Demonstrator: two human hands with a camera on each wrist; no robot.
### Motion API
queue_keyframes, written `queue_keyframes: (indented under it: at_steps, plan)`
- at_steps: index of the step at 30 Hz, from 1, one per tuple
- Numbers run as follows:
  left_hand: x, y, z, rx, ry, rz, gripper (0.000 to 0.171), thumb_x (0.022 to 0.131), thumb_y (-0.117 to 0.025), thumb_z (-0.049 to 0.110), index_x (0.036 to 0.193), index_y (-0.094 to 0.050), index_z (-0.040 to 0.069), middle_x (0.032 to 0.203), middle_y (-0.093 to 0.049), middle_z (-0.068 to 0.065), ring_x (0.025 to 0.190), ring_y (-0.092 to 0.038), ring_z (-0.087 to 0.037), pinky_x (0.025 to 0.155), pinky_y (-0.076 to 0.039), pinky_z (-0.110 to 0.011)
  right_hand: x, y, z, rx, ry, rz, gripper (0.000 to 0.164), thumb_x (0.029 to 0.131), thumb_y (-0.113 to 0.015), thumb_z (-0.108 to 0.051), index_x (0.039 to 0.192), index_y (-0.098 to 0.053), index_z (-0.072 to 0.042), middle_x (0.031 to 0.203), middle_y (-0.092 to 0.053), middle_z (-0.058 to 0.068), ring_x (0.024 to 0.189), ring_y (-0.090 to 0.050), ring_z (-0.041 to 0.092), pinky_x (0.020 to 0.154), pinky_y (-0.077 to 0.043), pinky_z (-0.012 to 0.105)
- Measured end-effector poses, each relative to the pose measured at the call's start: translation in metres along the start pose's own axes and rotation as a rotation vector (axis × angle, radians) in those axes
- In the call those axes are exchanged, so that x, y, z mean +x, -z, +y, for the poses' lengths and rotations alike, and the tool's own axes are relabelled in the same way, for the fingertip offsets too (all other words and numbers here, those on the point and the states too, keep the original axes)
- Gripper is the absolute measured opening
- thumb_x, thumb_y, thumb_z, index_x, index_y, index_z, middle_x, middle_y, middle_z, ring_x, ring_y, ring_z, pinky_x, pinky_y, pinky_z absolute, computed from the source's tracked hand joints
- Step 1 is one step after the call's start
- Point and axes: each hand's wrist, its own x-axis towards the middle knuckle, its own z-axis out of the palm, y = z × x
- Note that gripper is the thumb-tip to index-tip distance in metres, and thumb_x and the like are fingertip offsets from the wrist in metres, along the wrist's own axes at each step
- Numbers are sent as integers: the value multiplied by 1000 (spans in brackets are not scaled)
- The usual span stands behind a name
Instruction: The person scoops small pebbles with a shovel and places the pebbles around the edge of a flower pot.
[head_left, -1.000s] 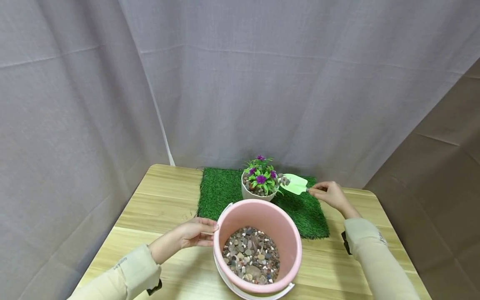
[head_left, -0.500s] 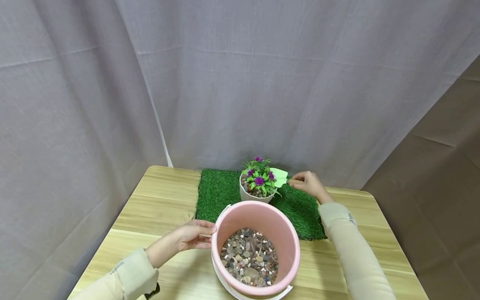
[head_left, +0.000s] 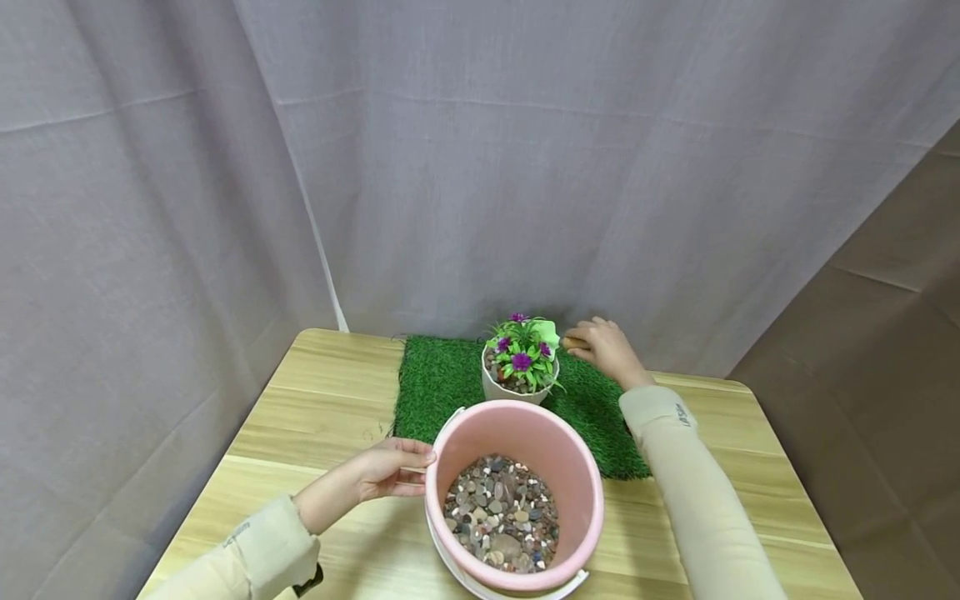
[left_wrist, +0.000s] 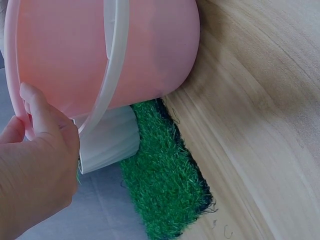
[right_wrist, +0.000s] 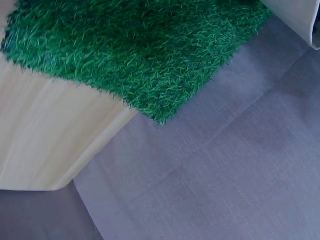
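Observation:
My left hand (head_left: 386, 469) pinches the left rim of a pink bucket (head_left: 582, 500), thumb and fingers on either side of the rim in the left wrist view. Mixed pebbles (head_left: 501, 512) cover the bucket's bottom. Behind it stands a white flowerpot (head_left: 498, 390) with pebbles and a purple-flowered plant (head_left: 522, 350). My right hand (head_left: 607, 352) grips the wooden handle of a light green trowel (head_left: 550, 335) at the pot's right side. Its blade is steeply tilted over the pot, partly hidden by leaves. The right wrist view shows neither that hand nor the trowel.
The pot stands on a green artificial grass mat (head_left: 435, 383) at the back of the wooden table (head_left: 330, 392). Grey cloth (head_left: 480, 167) hangs close behind the table's far edge. A white bucket handle (left_wrist: 117, 50) hangs down against the bucket's side.
My right hand has moved left and up with the trowel, whose blade went from nearly level with stones at its tip to steeply tipped at the pot. The left hand keeps its hold.

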Motion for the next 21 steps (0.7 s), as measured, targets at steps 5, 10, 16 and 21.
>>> queue_keyframes:
  at_steps: [5, 10, 16, 21]
  plan:
    - [5, 1, -3, -2, -3, -11, 20, 91, -56, 6, 110, -58, -1, 80, -61, -1, 73, -62, -8, 75, -62, -22, -2, -7, 4, -83, 37, 98, 28, 79, -74, -18, 104, -70, -6, 93, -68, 8, 81, -52, 26, 69, -45, 40]
    - [8, 4, -5, -24, -1, -54, 24, 91, -57, 7, 113, -56, -2, 84, -61, -2, 76, -62, -9, 78, -62, -22, -6, -10, 6, -103, 49, 187, 24, 80, -73, -18, 101, -71, -6, 91, -68, 8, 77, -51, 26, 64, -44, 38]
    - [12, 9, -10, -50, -22, -109, 22, 90, -59, 8, 110, -57, 0, 88, -62, -3, 79, -63, -10, 80, -61, -23, -12, -7, 4, -117, 24, 238, 22, 82, -71, -20, 99, -71, -5, 89, -67, 8, 74, -50, 25, 59, -42, 37]
    - [12, 13, -12, -37, -35, -132, 41, 90, -60, 12, 124, -47, -9, 91, -62, -4, 81, -64, -11, 83, -61, -24, -21, -5, 3, -135, 18, 278, 20, 81, -72, -17, 95, -71, -4, 85, -66, 9, 73, -50, 26, 57, -43, 37]
